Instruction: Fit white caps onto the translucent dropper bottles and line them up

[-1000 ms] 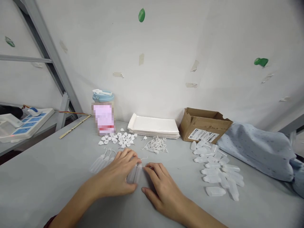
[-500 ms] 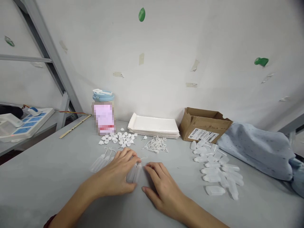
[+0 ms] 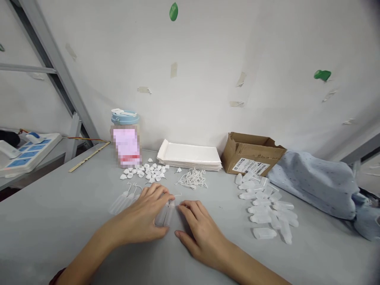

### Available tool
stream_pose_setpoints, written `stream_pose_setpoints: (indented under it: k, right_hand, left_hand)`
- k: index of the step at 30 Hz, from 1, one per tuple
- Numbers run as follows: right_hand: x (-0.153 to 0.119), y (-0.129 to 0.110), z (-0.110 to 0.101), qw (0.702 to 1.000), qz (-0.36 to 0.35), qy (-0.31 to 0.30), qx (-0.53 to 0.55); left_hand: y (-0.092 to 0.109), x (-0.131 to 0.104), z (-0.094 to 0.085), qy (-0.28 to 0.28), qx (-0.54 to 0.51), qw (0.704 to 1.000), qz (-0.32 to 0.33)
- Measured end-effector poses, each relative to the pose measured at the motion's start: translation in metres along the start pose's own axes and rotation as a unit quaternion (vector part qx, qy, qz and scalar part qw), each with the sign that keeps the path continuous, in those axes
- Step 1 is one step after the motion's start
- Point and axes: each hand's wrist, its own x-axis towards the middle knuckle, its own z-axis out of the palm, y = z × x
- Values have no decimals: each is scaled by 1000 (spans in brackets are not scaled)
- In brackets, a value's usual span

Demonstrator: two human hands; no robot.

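My left hand [image 3: 145,217] is curled around small clear plastic bottles [image 3: 166,213] lying on the grey table, its thumb at their near end and its fingers at their far end. Just right of them, my right hand [image 3: 200,233] rests on the table with fingers and thumb apart, holding nothing. More clear bottles fitted with white strings [image 3: 120,202] lie left of my left hand, partly hidden by it. Beyond the hands are a group of small white caps [image 3: 152,172] and a heap of white cords [image 3: 193,179]. Loose clear bottles [image 3: 261,217] lie scattered at the right.
Along the wall stand a blue-lidded container [image 3: 126,138], a stack of white padded envelopes [image 3: 190,155] and an open cardboard box [image 3: 252,154]. Blue cloth [image 3: 314,184] covers the right side. At the far left are a wooden strip [image 3: 89,157] and a white device [image 3: 32,152].
The whole view has shifted slightly, so things appear a little farther left and higher. Both hands keep nearly the same pose beside the bottles.
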Motion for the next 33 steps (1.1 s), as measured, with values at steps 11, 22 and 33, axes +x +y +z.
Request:
stream_pose_setpoints:
  k: [11,22,33]
  right_hand:
    - [0,0,-2,1000,2,-14,-6]
    - [-1,0,-2,1000,9,-8,4]
    - [-2,7,-5,999,14,12,47]
  left_hand:
    - [-1,0,0,7,5,1000,10]
    - [1,0,-1,6,3,1000,11]
    - [3,0,-5,-9,1,1000,8]
